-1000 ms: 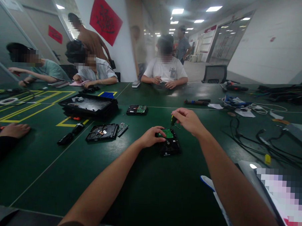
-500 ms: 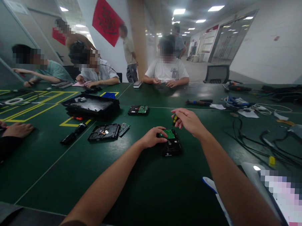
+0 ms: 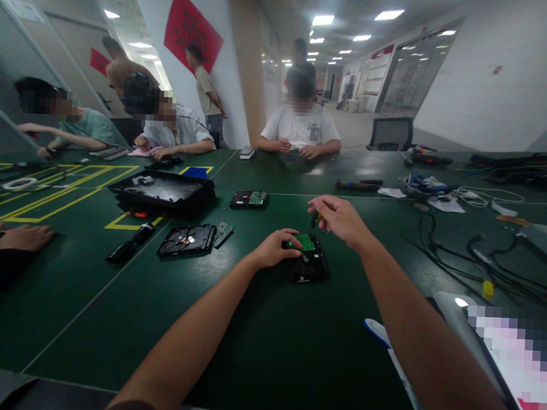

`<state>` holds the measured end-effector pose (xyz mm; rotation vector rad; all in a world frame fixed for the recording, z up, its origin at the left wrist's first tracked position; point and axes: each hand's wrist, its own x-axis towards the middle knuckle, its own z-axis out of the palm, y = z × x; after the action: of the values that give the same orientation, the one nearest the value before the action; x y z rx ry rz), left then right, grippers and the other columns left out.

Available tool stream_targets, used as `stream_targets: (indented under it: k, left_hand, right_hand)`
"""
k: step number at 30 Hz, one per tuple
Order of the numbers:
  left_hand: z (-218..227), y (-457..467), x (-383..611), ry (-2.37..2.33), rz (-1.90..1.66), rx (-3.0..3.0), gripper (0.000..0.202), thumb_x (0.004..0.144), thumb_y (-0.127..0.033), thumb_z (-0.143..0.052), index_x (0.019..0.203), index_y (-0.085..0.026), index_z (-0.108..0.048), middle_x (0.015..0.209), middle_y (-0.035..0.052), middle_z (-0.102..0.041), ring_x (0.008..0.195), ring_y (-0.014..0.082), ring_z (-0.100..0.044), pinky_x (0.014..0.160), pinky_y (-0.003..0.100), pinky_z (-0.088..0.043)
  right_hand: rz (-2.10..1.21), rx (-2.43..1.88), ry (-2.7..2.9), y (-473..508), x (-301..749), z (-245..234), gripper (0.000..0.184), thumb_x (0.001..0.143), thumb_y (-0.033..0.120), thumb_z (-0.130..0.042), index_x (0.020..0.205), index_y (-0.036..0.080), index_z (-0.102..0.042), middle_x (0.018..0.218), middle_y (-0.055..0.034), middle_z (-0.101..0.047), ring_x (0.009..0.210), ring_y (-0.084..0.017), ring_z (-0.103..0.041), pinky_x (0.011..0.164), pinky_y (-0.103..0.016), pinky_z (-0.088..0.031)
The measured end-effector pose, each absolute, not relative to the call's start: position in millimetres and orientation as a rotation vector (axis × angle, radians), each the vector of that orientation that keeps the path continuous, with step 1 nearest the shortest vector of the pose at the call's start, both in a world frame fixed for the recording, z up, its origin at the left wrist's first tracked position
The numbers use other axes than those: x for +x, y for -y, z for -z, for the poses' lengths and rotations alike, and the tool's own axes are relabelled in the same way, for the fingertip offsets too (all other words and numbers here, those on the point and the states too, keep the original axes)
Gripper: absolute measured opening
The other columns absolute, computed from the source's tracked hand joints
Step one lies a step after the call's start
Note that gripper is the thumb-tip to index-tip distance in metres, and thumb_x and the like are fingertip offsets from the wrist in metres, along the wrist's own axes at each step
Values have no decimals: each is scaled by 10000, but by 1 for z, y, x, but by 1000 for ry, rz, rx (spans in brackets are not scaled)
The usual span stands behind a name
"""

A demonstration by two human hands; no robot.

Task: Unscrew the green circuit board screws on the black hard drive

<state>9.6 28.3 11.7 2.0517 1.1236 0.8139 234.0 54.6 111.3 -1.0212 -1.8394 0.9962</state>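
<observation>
A black hard drive [image 3: 309,265] lies on the green table [image 3: 258,337] in front of me, its green circuit board [image 3: 305,242] facing up. My left hand [image 3: 274,248] is closed on the drive's left edge, fingertips on the board. My right hand [image 3: 339,219] hovers just above the far end of the drive, its fingers pinched round a small screwdriver [image 3: 316,218] with a dark and yellow handle, tip pointing down at the board.
Another opened drive [image 3: 185,240] with a loose board lies to the left, a third drive [image 3: 249,198] farther back, and a black tray [image 3: 163,191]. Cables [image 3: 471,250] sprawl at right. A co-worker's hand [image 3: 22,237] rests at left. Several people sit across the table.
My right hand has turned slightly on the screwdriver, hiding more of its handle. My left hand stays on the drive. People in the background have walked along the corridor.
</observation>
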Motion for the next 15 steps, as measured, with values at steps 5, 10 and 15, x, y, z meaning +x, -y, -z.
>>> stream_targets:
  k: [5, 10, 15]
  left_hand:
    - [-9, -30, 9, -1124, -812, 2049, 211, 801, -291, -814, 996, -218, -782, 1426, 97, -576, 1309, 275, -565, 1161, 458, -370]
    - [-8, -30, 9, -1117, -822, 2050, 203, 806, -292, -809, 992, -217, -779, 1420, 94, -580, 1303, 269, -569, 1154, 456, -378]
    - [-9, -29, 9, -1108, -829, 2052, 193, 808, -291, -807, 985, -220, -782, 1417, 94, -582, 1306, 266, -566, 1148, 443, -381]
  right_hand:
    - [-1002, -1019, 1807, -57, 233, -110, 319, 979, 442, -506, 1107, 229, -706, 1051, -79, -730, 613, -138, -605, 522, -282, -450]
    - [-824, -1086, 1864, -57, 237, -112, 277, 925, 467, -602, 930, 212, -712, 842, -41, -702, 633, -143, -571, 590, -282, -447]
    - [-876, -1107, 1834, -55, 237, -113, 249, 911, 453, -629, 898, 208, -670, 844, -41, -708, 575, -129, -573, 556, -278, -447]
